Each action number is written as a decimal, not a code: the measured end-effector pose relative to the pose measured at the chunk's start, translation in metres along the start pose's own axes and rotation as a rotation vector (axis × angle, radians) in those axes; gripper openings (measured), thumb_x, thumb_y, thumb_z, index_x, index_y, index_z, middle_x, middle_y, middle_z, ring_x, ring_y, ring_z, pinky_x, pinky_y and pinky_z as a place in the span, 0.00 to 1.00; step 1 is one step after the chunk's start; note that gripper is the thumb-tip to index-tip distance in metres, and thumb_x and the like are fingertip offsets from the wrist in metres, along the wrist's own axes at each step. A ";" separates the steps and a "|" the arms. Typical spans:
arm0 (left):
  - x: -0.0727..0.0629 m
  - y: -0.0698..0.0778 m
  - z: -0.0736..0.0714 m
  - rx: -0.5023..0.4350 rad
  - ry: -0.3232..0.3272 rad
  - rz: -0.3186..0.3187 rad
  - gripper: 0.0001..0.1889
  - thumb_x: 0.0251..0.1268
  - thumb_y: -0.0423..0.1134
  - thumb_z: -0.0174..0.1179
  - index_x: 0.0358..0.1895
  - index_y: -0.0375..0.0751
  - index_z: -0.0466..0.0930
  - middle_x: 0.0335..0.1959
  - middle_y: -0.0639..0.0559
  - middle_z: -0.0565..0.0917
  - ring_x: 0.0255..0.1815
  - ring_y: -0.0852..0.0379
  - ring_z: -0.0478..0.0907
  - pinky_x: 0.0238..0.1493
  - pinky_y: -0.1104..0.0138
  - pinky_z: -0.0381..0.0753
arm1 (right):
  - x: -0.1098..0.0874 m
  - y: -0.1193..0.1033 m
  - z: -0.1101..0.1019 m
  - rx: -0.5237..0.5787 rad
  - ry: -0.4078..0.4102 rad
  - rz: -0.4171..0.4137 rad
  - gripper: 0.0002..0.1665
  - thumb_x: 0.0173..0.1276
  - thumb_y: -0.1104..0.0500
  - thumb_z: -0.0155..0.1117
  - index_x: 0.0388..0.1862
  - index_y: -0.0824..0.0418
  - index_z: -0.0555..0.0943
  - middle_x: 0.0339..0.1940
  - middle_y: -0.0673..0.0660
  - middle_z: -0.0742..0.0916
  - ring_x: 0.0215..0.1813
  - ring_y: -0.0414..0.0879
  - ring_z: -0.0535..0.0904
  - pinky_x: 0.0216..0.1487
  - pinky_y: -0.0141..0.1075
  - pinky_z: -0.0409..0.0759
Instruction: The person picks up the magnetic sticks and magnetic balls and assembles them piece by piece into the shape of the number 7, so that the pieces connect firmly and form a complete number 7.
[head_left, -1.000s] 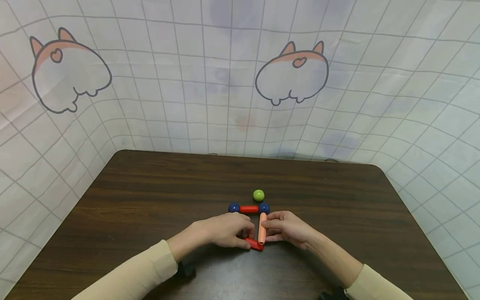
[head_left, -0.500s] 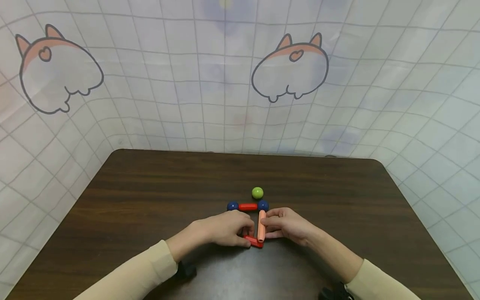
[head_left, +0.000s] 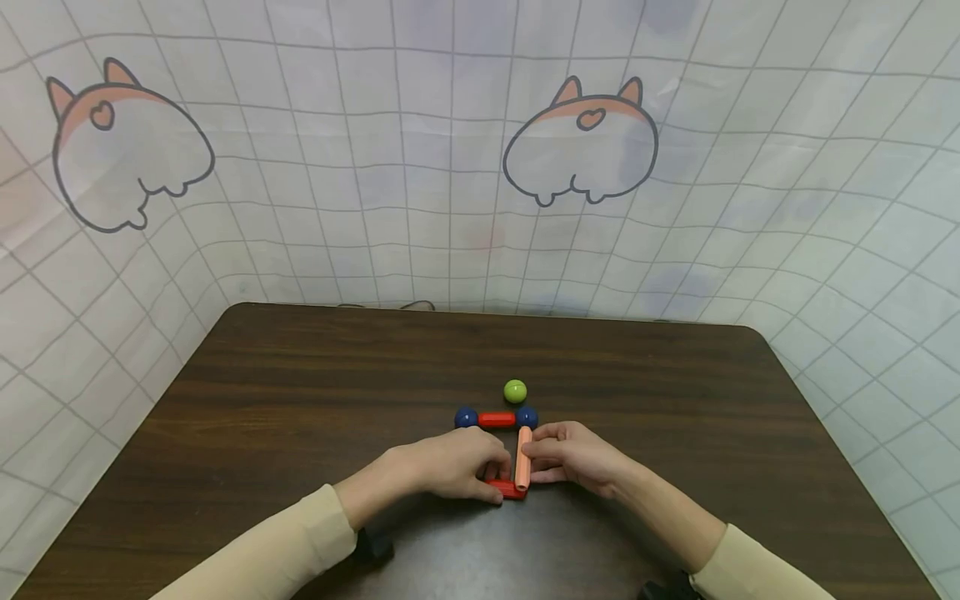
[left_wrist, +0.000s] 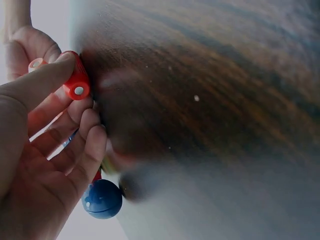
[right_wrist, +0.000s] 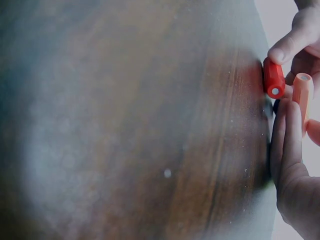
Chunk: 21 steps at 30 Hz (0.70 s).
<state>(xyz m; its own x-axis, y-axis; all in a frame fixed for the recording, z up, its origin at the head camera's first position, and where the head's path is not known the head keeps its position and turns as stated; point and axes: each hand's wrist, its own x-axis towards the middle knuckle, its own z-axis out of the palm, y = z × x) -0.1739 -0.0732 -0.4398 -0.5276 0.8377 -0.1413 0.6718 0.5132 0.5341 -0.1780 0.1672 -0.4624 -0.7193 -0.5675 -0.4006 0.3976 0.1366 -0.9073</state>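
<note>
My left hand (head_left: pixel 459 463) pinches a short red magnetic rod (head_left: pixel 513 491) between thumb and fingers, low over the table. A pale metal tip (left_wrist: pixel 79 90) shows at the rod's end in the left wrist view. A longer peach-coloured magnetic rod (head_left: pixel 523 458) is held by my right hand (head_left: pixel 576 454), thumb on one side and fingers on the other. Its near end overlaps the red rod's right end in the head view. Just beyond, another red rod (head_left: pixel 497 419) lies between two blue balls (head_left: pixel 467 417), and the peach rod's far end points at the right blue ball (head_left: pixel 527 417).
A green ball (head_left: pixel 515 391) sits behind the right blue ball. All this is on a dark wood-grain table (head_left: pixel 337 367), with a white gridded cloth (head_left: pixel 420 167) hanging behind and at both sides.
The red rod in my left hand has turned slightly and lies more nearly sideways. My right hand and the peach rod have hardly moved; the head view has shifted a little.
</note>
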 end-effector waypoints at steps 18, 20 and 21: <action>-0.008 0.002 0.003 -0.105 -0.006 -0.033 0.04 0.66 0.38 0.68 0.34 0.48 0.82 0.23 0.64 0.76 0.22 0.68 0.71 0.26 0.74 0.72 | 0.000 0.000 0.001 -0.003 -0.004 -0.006 0.26 0.75 0.61 0.63 0.62 0.79 0.72 0.44 0.60 0.87 0.45 0.47 0.86 0.51 0.41 0.84; -0.010 0.002 0.003 -0.134 -0.003 -0.032 0.04 0.67 0.38 0.68 0.34 0.48 0.82 0.23 0.64 0.76 0.23 0.69 0.72 0.27 0.74 0.72 | 0.000 -0.001 0.001 -0.002 -0.004 -0.008 0.27 0.75 0.61 0.64 0.62 0.79 0.71 0.44 0.60 0.86 0.46 0.47 0.86 0.51 0.41 0.84; -0.011 0.002 0.002 -0.155 -0.004 -0.030 0.04 0.68 0.39 0.68 0.35 0.48 0.83 0.24 0.64 0.77 0.24 0.69 0.72 0.27 0.73 0.73 | 0.000 0.000 0.001 -0.001 -0.004 -0.007 0.27 0.75 0.61 0.64 0.62 0.79 0.71 0.44 0.60 0.86 0.46 0.47 0.86 0.51 0.41 0.84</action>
<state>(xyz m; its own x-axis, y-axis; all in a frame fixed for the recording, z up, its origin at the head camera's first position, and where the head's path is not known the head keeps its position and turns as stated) -0.1653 -0.0809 -0.4388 -0.5443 0.8230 -0.1623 0.5673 0.5036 0.6516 -0.1779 0.1661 -0.4620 -0.7198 -0.5718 -0.3935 0.3916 0.1336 -0.9104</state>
